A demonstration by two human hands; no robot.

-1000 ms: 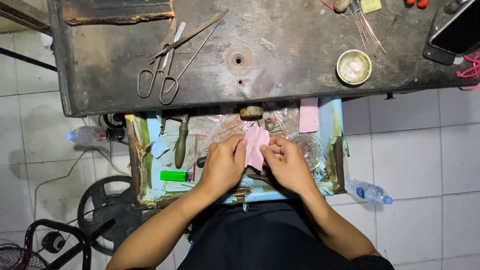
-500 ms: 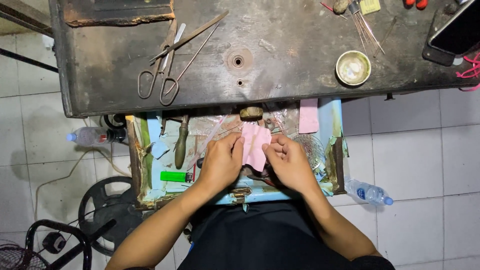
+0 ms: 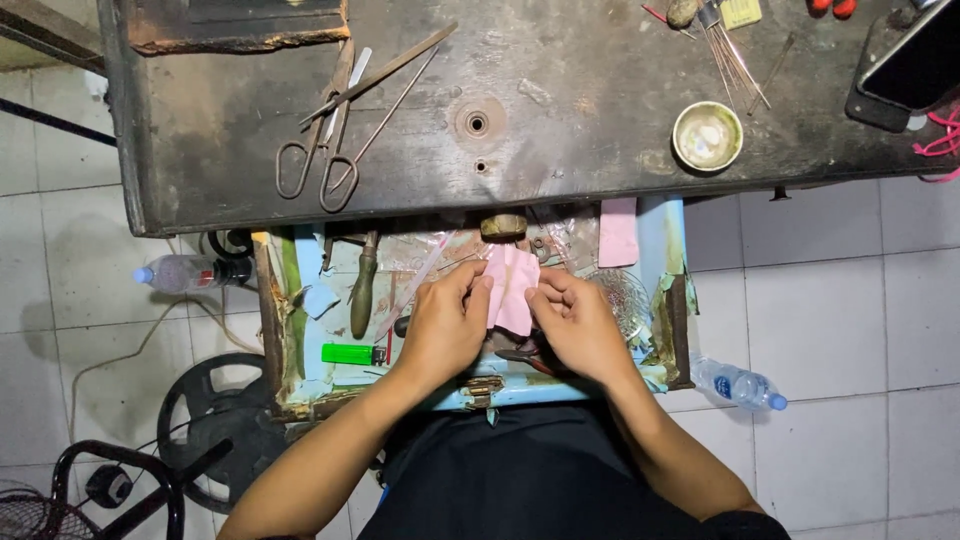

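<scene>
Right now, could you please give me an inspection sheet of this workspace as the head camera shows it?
Surface: dark, worn workbench, with an open drawer below its front edge.
Job's things: pink sheet over the drawer.
Clutter: scissors and a small round bowl on the bench; green lighter and a wooden-handled tool in the drawer.
Hands: left hand and right hand pinch the pink sheet's edges.
Cables: thin cord on the floor, at the left.
Surroundings: white floor tiles, two plastic bottles, a black wheel.
</scene>
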